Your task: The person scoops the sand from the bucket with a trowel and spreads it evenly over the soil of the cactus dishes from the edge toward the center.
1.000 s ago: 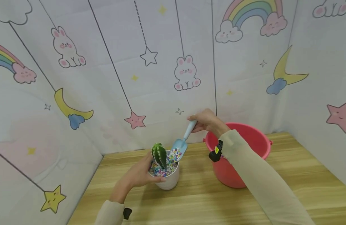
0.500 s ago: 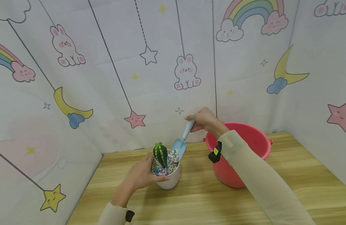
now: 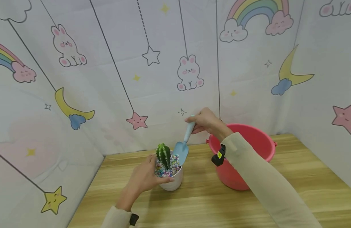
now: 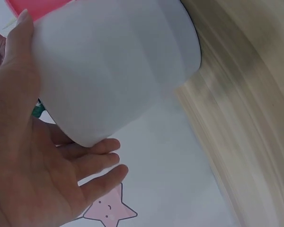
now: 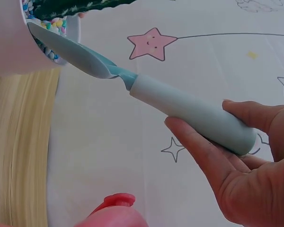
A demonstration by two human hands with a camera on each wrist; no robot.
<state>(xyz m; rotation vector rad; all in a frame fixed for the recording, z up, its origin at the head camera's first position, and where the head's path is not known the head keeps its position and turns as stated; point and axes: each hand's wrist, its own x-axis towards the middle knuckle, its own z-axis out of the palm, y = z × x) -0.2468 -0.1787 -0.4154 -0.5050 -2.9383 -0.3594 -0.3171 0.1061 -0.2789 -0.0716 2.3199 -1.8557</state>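
Note:
My left hand (image 3: 144,177) grips a white flower pot (image 3: 172,184) by its upper side, thumb on the near side and fingers round the other. The left wrist view shows those fingers (image 4: 97,163) bent at the pot's rim. A green cactus (image 3: 163,155) stands in the pot among small multicoloured beads (image 3: 167,171). Between thumb and fingers, my right hand (image 3: 206,121) holds the pale handle of a light-blue trowel (image 3: 181,152). Its blade slants down over the pot's right rim, with the tip at the beads (image 5: 59,26). No beads show lying on the blade.
To the right, a red bucket (image 3: 235,177) stands on the wooden table (image 3: 198,205), partly behind the right forearm. A white cloth (image 3: 112,72) printed with rabbits, stars and moons hangs behind and along both sides.
The beads on the trowel's blade have slid off into the pot. The trowel's handle has shifted slightly left and stands a little steeper. The left hand and pot have moved slightly right.

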